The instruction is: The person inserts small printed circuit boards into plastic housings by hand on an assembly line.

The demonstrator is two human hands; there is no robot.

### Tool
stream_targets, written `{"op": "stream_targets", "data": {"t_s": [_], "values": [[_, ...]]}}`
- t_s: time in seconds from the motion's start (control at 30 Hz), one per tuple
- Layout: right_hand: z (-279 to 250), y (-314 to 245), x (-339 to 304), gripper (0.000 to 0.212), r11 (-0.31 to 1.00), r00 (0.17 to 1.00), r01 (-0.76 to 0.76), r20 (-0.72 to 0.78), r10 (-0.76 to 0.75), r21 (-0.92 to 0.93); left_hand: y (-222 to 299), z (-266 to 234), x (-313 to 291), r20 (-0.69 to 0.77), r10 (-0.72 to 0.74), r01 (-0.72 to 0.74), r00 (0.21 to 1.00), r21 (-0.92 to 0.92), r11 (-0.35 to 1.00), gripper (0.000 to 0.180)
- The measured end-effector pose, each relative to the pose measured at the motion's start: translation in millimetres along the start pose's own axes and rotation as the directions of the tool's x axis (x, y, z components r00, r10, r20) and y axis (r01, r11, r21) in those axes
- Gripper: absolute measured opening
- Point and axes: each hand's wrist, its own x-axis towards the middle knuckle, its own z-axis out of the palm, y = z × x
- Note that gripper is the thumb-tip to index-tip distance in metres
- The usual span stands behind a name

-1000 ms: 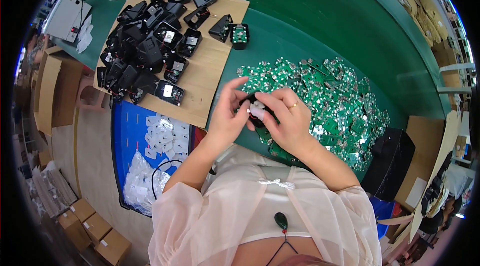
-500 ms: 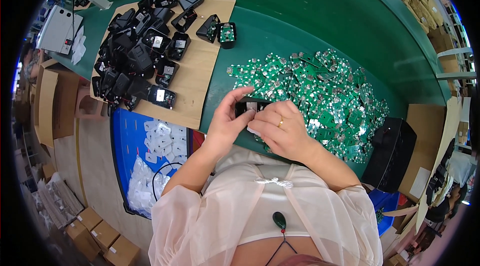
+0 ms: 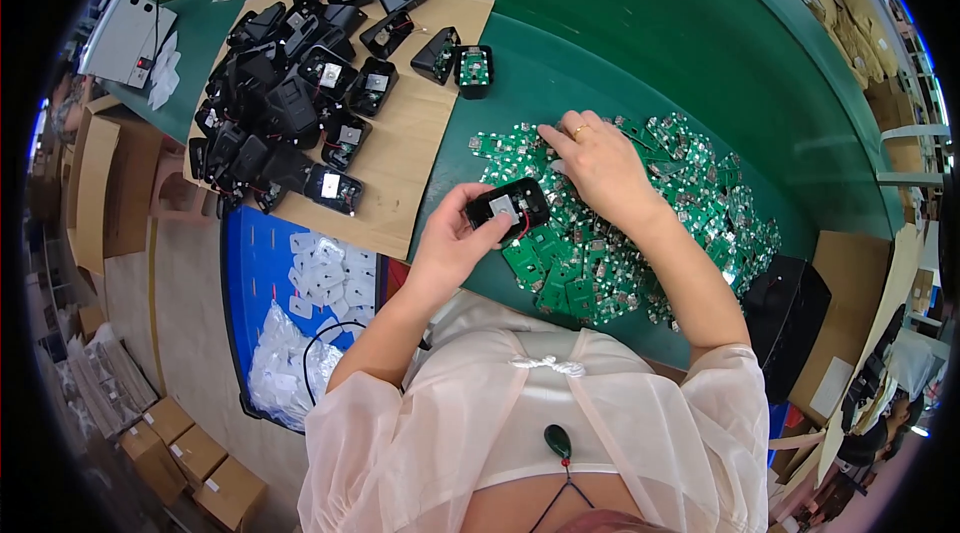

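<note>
My left hand [image 3: 452,245] holds a black plastic housing [image 3: 536,205] by its left end, with the thumb over its inner side. Inside the housing are a pale square piece [image 3: 503,206] and a red wire [image 3: 524,225]. My right hand [image 3: 603,171], with a ring on one finger, reaches onto the heap of green circuit boards [image 3: 700,233]. Its index finger and thumb are apart over the heap's upper left part, and no board shows lifted in them. The undersides of its other fingers are hidden.
Many black housings [image 3: 290,103] lie piled on brown cardboard [image 3: 400,168] at the left. One housing with a board inside [image 3: 475,71] stands beside it. A blue tray [image 3: 250,263] below holds white pieces [image 3: 330,273]. A black bin [image 3: 785,318] is at the right.
My right hand has left the housing and moved up and right onto the circuit boards. My left hand keeps the housing, whose inside now shows. The whole view has shifted slightly.
</note>
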Motion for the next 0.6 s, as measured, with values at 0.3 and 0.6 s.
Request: {"op": "stream_targets", "data": {"t_s": [0.3, 0.6], "values": [[-30.9, -3.0, -40.1, 0.023, 0.809, 0.896, -0.399, -0.003, 0.443, 0.431, 3.8, 5.2, 0.3, -0.061, 0.078, -0.085, 0.995, -0.118, 0.989, 0.027], [-40.7, -29.8, -78.2, 0.009, 0.715, 0.820, -0.355, -0.167, 0.547, 0.602, -2.6, 10.4, 5.8, -0.066, 0.020, -0.033, 0.998, -0.200, 0.979, 0.024]]}}
